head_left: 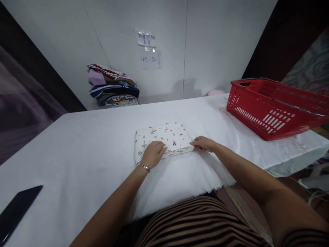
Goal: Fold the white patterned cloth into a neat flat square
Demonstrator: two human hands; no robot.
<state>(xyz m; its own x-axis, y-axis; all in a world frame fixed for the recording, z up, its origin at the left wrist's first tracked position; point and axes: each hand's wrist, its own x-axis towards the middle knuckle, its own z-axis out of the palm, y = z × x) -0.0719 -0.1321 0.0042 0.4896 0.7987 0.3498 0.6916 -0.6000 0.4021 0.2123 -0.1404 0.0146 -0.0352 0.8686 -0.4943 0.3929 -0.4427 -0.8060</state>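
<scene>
At the lower left of the frame a dark flat object (17, 209), maybe a phone, lies on the white table cover (77, 154), well apart from my hands. Further up, at the upper left against the wall, a stack of folded clothes (113, 86) sits at the table's far edge, with two paper notes (147, 49) taped above it. Near the middle of the frame lies the folded printed cloth (164, 139), a flat white square with small dark figures, resting on the table cover. My left hand (153, 154) lies palm down on its near left corner, fingers loosely bent and pressing rather than gripping. My right hand (203, 143) pinches the cloth's near right corner between the fingertips, so it is closed on that edge. I judge that the fold could slip open if I lift the right corner while the left hand presses unevenly, since the layers at the near edge look only loosely stacked. The table cover itself bunches toward me below the cloth, and a drag could pull it along. To the right of the frame a red basket (277, 108) stands on the table, near the right edge and apart from the cloth. Between cloth and basket there is bare cover, and more room lies to the left and behind the cloth. The table's near edge is right at my striped shirt (200, 223).
</scene>
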